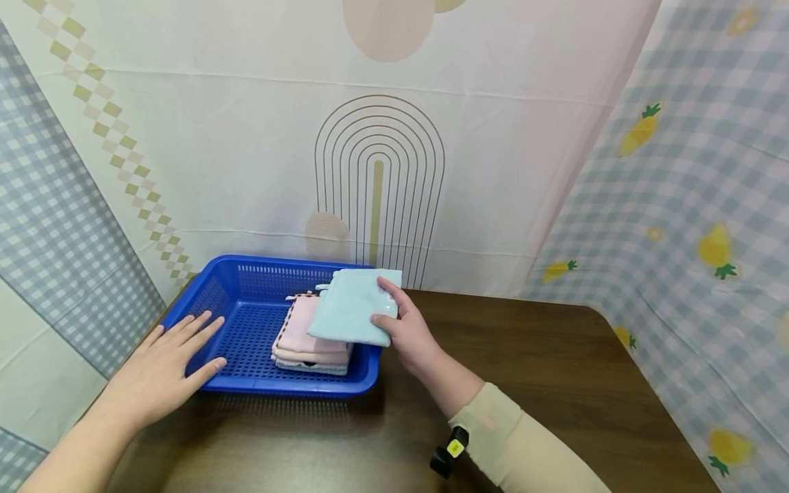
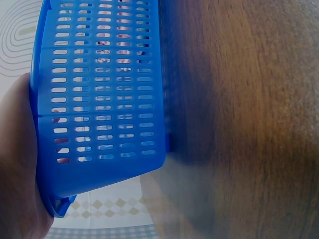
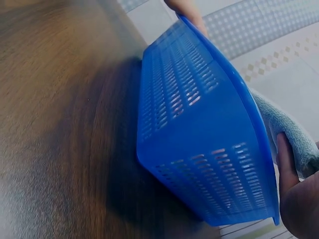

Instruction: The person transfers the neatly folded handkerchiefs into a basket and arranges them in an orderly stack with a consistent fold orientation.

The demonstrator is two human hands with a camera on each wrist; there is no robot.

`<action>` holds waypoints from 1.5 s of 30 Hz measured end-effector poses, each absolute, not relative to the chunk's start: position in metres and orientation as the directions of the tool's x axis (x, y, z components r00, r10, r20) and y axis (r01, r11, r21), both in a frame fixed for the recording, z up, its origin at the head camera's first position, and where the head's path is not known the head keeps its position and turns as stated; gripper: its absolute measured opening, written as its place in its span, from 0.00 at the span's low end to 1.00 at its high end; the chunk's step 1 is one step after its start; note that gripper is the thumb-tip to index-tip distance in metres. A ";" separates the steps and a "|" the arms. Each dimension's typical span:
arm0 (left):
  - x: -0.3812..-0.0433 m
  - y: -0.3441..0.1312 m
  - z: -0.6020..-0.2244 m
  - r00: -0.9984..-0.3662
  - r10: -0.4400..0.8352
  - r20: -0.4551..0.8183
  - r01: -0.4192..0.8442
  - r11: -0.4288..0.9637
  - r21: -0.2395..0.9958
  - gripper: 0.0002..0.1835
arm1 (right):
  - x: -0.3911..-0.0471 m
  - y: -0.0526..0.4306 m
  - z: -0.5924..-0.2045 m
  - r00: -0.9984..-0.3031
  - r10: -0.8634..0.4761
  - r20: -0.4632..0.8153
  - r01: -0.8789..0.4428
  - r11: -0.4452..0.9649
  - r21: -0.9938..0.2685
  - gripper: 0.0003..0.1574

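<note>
In the head view a folded light-blue towel (image 1: pixel 354 308) is pinched at its right side by my right hand (image 1: pixel 403 322). It hangs over the right end of a blue plastic basket (image 1: pixel 290 385), above a stack of folded towels (image 1: pixel 311 332) with a pink one on top. My left hand (image 1: pixel 166 366) lies with spread fingers on the basket's front left rim. From the right wrist view, the light-blue towel (image 3: pixel 286 129) shows beside the basket rim, with fingers curled against it. The left wrist view has the basket's slotted side (image 2: pixel 104 99) beside my left hand (image 2: pixel 17 164).
The basket stands on a dark brown wooden table (image 1: pixel 505 356), near its back left. Behind it hangs a pale curtain (image 1: pixel 246 150) with an arch print. Checked cloth (image 1: pixel 678 185) borders the right side, and more checked cloth (image 1: pixel 55 171) the left.
</note>
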State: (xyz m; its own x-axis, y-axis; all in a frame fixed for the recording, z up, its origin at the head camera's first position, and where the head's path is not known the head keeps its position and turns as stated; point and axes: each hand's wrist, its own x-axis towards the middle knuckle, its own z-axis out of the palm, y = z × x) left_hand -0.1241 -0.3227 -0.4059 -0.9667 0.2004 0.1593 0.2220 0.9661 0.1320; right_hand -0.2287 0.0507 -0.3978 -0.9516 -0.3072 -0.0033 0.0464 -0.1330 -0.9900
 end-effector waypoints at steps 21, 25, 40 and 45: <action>-0.124 -0.324 -0.405 -0.967 0.201 0.157 0.221 0.967 0.128 0.42 | -0.234 0.010 -0.386 -0.955 -0.296 0.025 -0.037 0.037 -0.999 0.41; -0.125 -0.325 -0.405 -0.964 0.203 0.173 0.226 0.966 0.126 0.41 | -0.234 0.002 -0.382 -0.954 -0.296 0.036 -0.068 0.098 -0.993 0.41; -0.126 -0.323 -0.406 -0.964 0.207 0.169 0.229 0.966 0.122 0.41 | -0.240 -0.013 -0.385 -0.954 -0.294 0.054 -0.119 0.206 -0.971 0.42; -0.126 -0.324 -0.407 -0.963 0.208 0.171 0.230 0.965 0.122 0.41 | -0.240 -0.018 -0.386 -0.951 -0.305 0.057 -0.129 0.219 -0.967 0.42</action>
State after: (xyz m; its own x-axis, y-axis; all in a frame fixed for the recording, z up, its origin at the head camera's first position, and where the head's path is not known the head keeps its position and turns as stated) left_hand -0.1258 -0.3240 -0.4071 -0.9631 0.2084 0.1706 0.2305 0.9654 0.1217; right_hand -0.2397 -0.0181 -0.3861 -0.9506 -0.3051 0.0573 -0.1287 0.2194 -0.9671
